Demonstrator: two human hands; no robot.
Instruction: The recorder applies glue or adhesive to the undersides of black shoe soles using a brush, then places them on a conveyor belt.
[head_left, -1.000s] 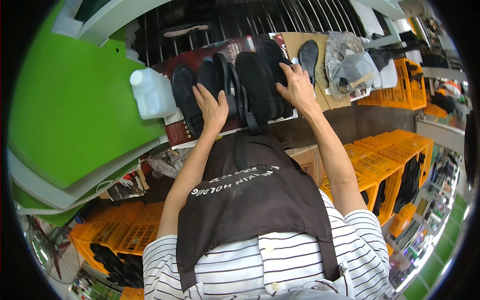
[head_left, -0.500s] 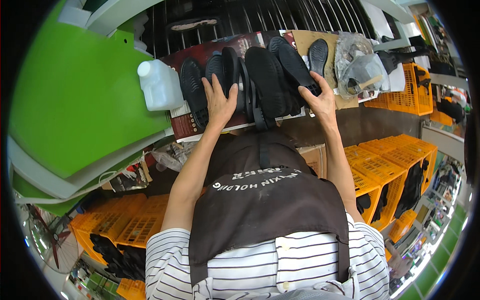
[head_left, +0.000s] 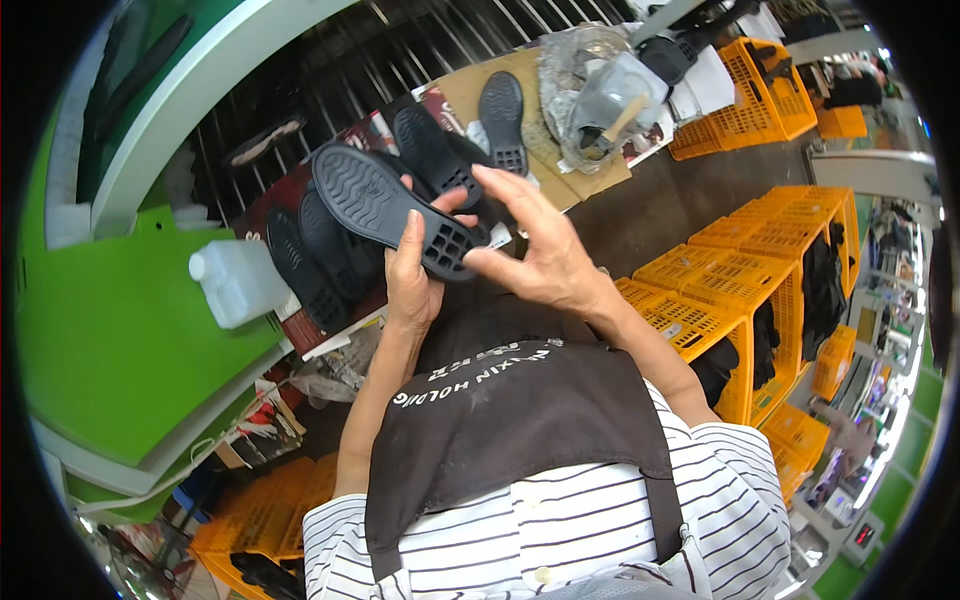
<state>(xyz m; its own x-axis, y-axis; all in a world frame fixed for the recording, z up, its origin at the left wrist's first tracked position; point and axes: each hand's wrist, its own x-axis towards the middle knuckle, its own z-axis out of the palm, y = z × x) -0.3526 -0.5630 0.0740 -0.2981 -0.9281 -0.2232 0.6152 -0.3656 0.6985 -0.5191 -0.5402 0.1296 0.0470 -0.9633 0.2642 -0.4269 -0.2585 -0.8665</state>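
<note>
My left hand (head_left: 415,280) is closed on a black shoe sole (head_left: 372,195), thumb on its face and fingers around its edge. The sole is tilted, with wavy ridges toward its far left end and square hollows at the heel near me. My right hand (head_left: 540,245) is open beside the heel, fingers and thumb spread; whether the thumb touches it I cannot tell. More black soles lie on the bench: one sole (head_left: 292,260) at the left, another (head_left: 425,145) behind the held one, and a single sole (head_left: 502,110) on brown cardboard (head_left: 560,180).
A white plastic jug (head_left: 240,283) stands left of the soles, next to a green panel (head_left: 130,340). Clear plastic wrap and a cut container (head_left: 620,100) with a brush handle sit at the bench's right. Orange crates (head_left: 715,270) are stacked to my right. Metal bars (head_left: 430,50) run behind.
My left hand has picked up a sole and lifted it toward me. My right hand has let go of the soles at the right and moved in beside the held one. The view has turned.
</note>
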